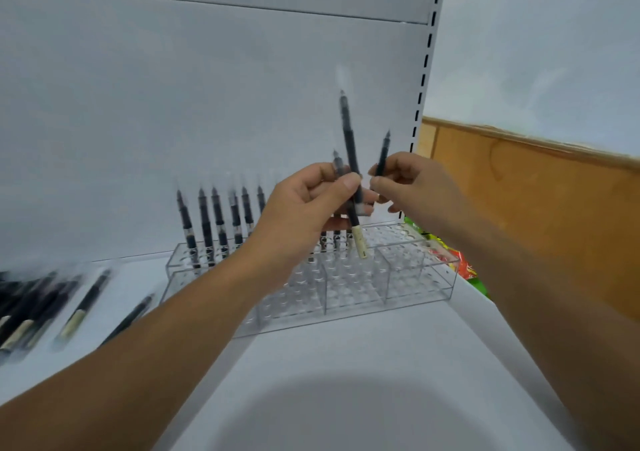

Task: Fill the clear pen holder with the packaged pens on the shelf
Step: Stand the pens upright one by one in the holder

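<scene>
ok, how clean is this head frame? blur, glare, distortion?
Head view: motion blur smears the loose pens at far left; the left hand and its tall pen are sharper; wide-angle bows the slotted upright; the clear holder barely contrasts with the white shelf; no hard glare.

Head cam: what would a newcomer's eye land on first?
The two hands meet mid-frame: the left hand grips at least two upright pens, and the right hand pinches a single pen beside them. Below sits the clear pen holder on the shelf, with a row of standing pens at its back left. More packaged pens lie blurred at far left.
</scene>
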